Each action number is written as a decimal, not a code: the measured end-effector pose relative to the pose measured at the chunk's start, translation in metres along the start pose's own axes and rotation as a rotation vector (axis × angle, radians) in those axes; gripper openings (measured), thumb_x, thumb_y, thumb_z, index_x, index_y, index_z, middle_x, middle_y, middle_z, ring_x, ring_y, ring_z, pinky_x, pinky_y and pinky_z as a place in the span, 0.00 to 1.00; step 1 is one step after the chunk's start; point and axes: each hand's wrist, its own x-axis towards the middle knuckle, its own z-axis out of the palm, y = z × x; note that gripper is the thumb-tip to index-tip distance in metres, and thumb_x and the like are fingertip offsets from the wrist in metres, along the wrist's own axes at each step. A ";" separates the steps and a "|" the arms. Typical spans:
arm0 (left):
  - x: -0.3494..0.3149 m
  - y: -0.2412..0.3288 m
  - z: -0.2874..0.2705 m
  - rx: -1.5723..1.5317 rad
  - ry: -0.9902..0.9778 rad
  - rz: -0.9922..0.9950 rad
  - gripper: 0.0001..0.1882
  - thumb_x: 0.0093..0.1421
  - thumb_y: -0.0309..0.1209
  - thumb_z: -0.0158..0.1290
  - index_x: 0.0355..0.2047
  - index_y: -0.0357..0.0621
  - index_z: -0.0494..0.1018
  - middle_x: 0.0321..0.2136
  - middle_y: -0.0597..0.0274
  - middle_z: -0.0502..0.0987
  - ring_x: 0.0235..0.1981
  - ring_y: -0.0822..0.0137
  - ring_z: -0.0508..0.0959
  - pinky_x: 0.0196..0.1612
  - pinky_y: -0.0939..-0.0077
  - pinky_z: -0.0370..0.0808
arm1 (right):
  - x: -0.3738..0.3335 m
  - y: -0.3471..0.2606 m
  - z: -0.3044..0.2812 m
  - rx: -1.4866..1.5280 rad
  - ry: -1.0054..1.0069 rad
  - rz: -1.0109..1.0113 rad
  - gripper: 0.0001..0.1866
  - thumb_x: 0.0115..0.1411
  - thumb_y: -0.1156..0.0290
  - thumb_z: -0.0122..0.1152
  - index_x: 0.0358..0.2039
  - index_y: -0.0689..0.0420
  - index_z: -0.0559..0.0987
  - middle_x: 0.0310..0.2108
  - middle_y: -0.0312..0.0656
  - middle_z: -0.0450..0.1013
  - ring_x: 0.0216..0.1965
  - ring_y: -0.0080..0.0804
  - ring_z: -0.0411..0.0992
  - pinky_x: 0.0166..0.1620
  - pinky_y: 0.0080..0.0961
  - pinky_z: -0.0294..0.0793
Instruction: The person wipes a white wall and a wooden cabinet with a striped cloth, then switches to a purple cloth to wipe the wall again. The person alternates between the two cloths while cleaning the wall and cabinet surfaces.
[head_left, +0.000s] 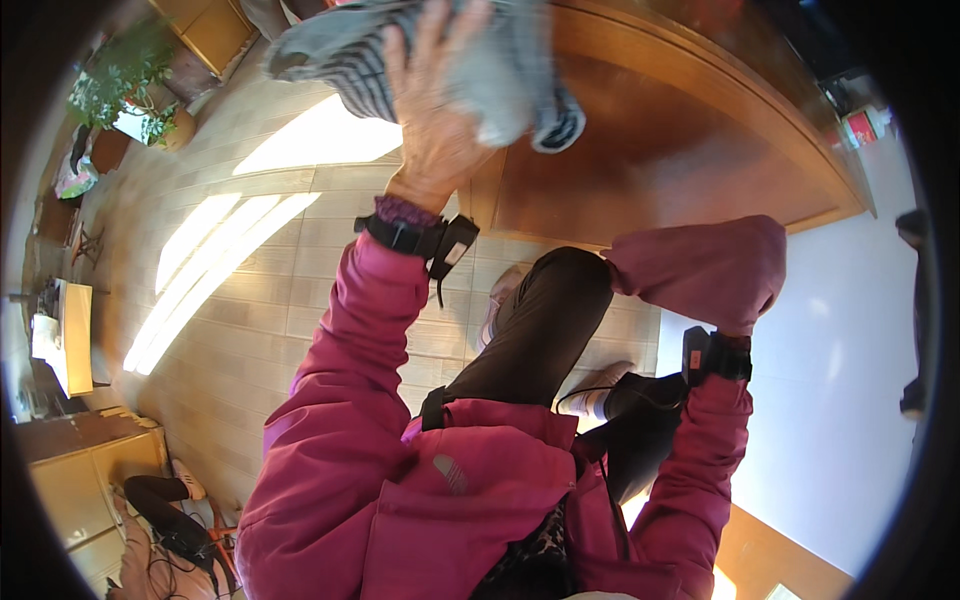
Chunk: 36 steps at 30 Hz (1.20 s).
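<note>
At the top of the head view, my left hand (437, 140) is pressed onto a grey striped cloth (365, 75). Its fingers reach over the fabric, and motion blurs both. A loose end of the cloth hangs beside a brown wooden panel (640, 150). On the right, a mauve cloth (700, 265) covers most of my right hand (740, 324) and stretches leftward to my knee. Only a little of that hand shows above the wrist strap; its fingers are hidden in the fabric, which it appears to grip.
A pale surface (800, 350) lies right of my legs. Sunlight stripes the tiled floor (340, 260). A potted plant (125, 85) stands at upper left. Light wooden cabinets (110, 470) and a seated person's dark-clad leg (165, 515) are at lower left.
</note>
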 end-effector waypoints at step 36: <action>0.027 0.057 0.066 0.178 -0.804 0.414 0.37 0.63 0.35 0.55 0.72 0.63 0.56 0.73 0.60 0.53 0.70 0.56 0.59 0.69 0.66 0.58 | -0.049 0.008 -0.028 0.846 -0.523 0.029 0.24 0.14 0.69 0.77 0.22 0.48 0.83 0.17 0.33 0.71 0.24 0.37 0.72 0.31 0.30 0.72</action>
